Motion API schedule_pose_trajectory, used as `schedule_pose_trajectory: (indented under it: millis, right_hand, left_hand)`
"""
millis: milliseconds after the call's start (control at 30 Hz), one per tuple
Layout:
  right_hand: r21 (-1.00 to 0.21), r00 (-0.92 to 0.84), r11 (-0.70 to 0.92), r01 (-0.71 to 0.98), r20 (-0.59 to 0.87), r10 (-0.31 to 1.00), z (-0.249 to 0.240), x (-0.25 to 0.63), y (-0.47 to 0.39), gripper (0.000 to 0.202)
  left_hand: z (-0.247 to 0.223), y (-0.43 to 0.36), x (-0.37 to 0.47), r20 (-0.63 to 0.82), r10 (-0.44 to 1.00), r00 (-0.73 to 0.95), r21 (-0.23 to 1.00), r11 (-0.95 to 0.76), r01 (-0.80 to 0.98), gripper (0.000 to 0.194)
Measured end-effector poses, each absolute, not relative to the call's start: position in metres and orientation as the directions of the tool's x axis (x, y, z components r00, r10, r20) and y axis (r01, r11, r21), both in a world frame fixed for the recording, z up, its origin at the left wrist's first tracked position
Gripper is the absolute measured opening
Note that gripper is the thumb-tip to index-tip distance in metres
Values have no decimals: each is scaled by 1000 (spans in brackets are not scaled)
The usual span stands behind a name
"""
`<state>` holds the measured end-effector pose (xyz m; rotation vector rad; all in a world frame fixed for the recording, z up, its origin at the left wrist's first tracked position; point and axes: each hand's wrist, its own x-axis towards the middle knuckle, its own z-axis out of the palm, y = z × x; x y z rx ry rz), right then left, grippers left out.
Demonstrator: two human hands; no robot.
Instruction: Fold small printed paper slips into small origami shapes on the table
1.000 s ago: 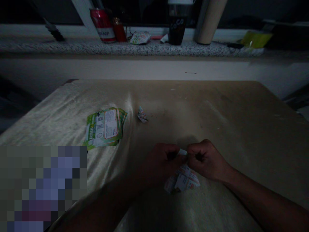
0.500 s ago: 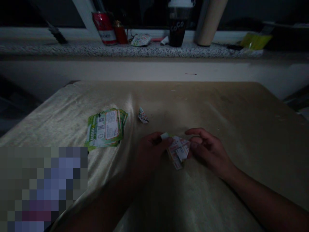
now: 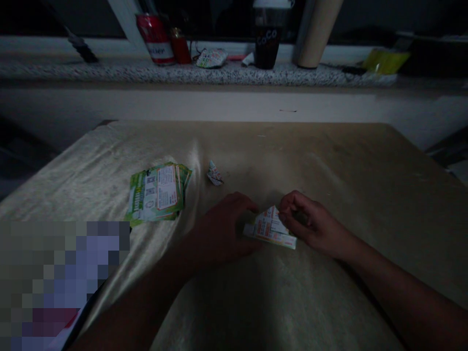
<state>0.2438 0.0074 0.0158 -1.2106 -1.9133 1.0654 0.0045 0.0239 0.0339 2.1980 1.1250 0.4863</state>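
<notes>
A partly folded printed leaflet [image 3: 269, 225], white with red print and a pointed top, is between my hands above the table. My right hand [image 3: 310, 222] pinches its upper right edge with thumb and finger. My left hand [image 3: 228, 229] curves around the left side, its thumb and fingers spread apart and not visibly gripping the paper. A small folded paper boat [image 3: 214, 173] sits on the table beyond my left hand. To the left lies a stack of green and white leaflets [image 3: 157, 192], slightly fanned.
A shiny beige cloth covers the table [image 3: 329, 161]. On the speckled windowsill [image 3: 120, 73] behind it stand a red can [image 3: 156, 41], a red bottle [image 3: 180, 46], a dark lidded cup [image 3: 266, 44], a cardboard tube [image 3: 318, 34] and a yellow packet [image 3: 386, 61]. The lower left corner is pixelated.
The folded leaflet has turned so its point faces up and its strip lies along the bottom. My left hand has loosened from it, and my right fingers have moved to its upper edge.
</notes>
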Motion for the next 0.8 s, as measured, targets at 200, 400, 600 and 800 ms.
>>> schedule_pose_trajectory:
  millis: [200,400,600,800]
  right_hand:
    - [-779,-451,371,505,128,883,13,241,16,12]
    - [-618,-498,500,606,195,845,9,244,17,7]
    - [-587,-513,555,590,258,819,20,252,11,12]
    - [-566,-621,601,564,189,761,23,258,8,30]
  left_hand:
    - [21,20,11,36,733,679,450,-619,644,43]
    - [23,21,12,20,725,688,370,-645,669,31]
    - [22,21,11,8,719,695,366,-648,667,29]
    - [22,19,12,16,729,685,381,-638,670,38]
